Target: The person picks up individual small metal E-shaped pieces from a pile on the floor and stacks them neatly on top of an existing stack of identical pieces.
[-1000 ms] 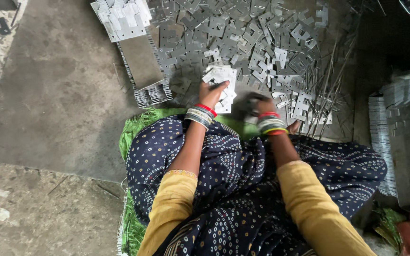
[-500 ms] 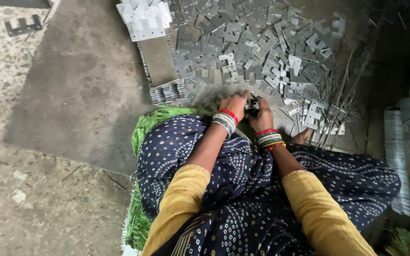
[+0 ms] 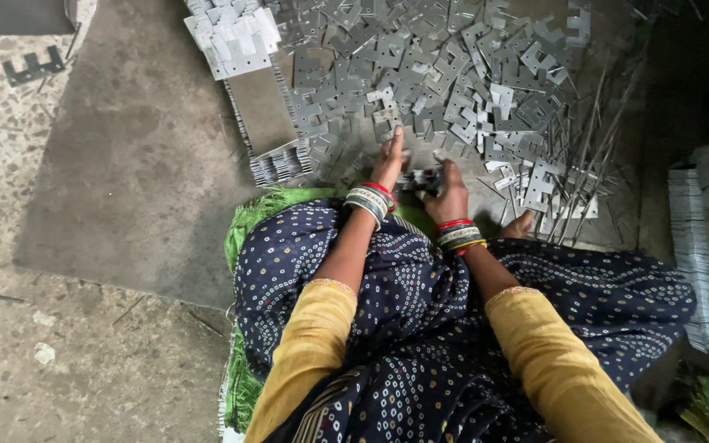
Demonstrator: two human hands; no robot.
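Head view of a seated person at work on the floor (image 3: 125,189). The landmark is the small bundle of plates (image 3: 418,179), a dark stack of flat metal stampings held just ahead of the knees.

Right hand (image 3: 450,195): on the right side of the bundle, fingers curled and clamped on it; red, white and green bangles (image 3: 459,234) sit on the wrist behind the bundle.

Left hand (image 3: 388,164): against the left side of the bundle, fingers stretched forward and close together; whether this grip closes on the bundle cannot be told. Bangles also ring this wrist.

Beyond the bundle, a loose heap of plates (image 3: 453,74) covers the floor, grey and notched, lying at all angles. To the left of the bundle stands a neat row of plates (image 3: 268,123) packed on edge, with paler plates (image 3: 233,37) piled at its far end. To the right of the bundle lie thin metal rods (image 3: 592,156), and a bare foot (image 3: 520,226) shows just beside them. Far right of the bundle is another stack (image 3: 699,246) of sheet pieces. Behind the bundle, a green mat (image 3: 244,234) lies under the person, whose lap is covered by dark dotted cloth (image 3: 404,303) with yellow sleeves (image 3: 309,344).
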